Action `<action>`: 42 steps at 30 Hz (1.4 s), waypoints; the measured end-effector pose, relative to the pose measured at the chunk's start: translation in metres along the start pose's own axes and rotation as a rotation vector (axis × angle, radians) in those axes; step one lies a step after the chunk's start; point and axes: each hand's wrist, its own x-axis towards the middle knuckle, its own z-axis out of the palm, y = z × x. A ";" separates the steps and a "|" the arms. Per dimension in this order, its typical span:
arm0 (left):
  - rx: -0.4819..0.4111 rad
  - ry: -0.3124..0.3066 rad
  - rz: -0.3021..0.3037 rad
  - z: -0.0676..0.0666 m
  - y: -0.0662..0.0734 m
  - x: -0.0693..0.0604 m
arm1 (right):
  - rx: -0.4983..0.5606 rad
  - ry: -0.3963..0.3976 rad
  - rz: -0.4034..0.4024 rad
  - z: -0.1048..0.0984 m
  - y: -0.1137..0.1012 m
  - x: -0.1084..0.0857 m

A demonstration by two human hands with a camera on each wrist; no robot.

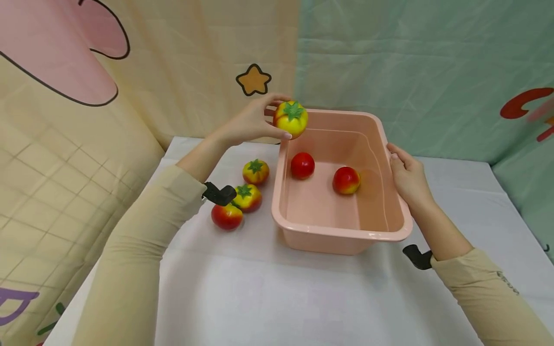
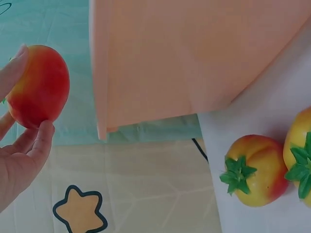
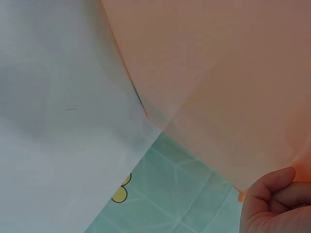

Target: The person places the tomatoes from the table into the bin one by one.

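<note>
My left hand [image 1: 255,120] grips a yellow-and-red toy tomato [image 1: 292,119] with a green leafy top, above the left rim of a pink plastic basin [image 1: 320,231]. In the left wrist view, thumb and fingers pinch this tomato [image 2: 43,85] from opposite sides. My right hand [image 1: 411,180] holds the basin's right rim; the right wrist view shows its curled fingers [image 3: 272,189] at the edge. Two red tomatoes lie apart on the basin floor, one to the left [image 1: 302,166] and one near the middle [image 1: 346,180].
Three more toy tomatoes sit on the white table left of the basin: a rear one [image 1: 256,172], a middle one [image 1: 248,198] and a front one [image 1: 227,216], partly behind the left wrist's black mount [image 1: 219,194]. A patterned curtain [image 1: 411,72] hangs behind the table.
</note>
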 end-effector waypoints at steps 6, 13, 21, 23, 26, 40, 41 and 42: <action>0.005 -0.045 0.001 0.007 0.004 0.010 | 0.005 0.000 -0.004 0.001 0.000 0.000; 0.021 -0.070 0.019 0.014 0.012 0.021 | 0.003 -0.004 -0.004 0.001 0.000 -0.001; -0.028 -0.107 0.029 0.023 0.021 0.034 | -0.001 0.006 -0.010 0.001 -0.002 -0.002; -0.044 -0.108 0.022 0.024 0.024 0.038 | 0.000 0.008 -0.011 0.001 -0.003 -0.002; -0.050 -0.103 0.017 0.026 0.028 0.043 | 0.004 0.006 -0.012 0.002 -0.004 -0.002; -0.098 -0.093 -0.021 0.036 0.035 0.058 | -0.007 0.012 -0.012 0.002 -0.005 -0.003; -0.105 -0.092 -0.029 0.038 0.036 0.059 | -0.007 0.013 -0.013 0.002 -0.005 -0.003; -0.109 -0.090 -0.035 0.039 0.035 0.059 | -0.006 0.013 -0.015 0.002 -0.005 -0.003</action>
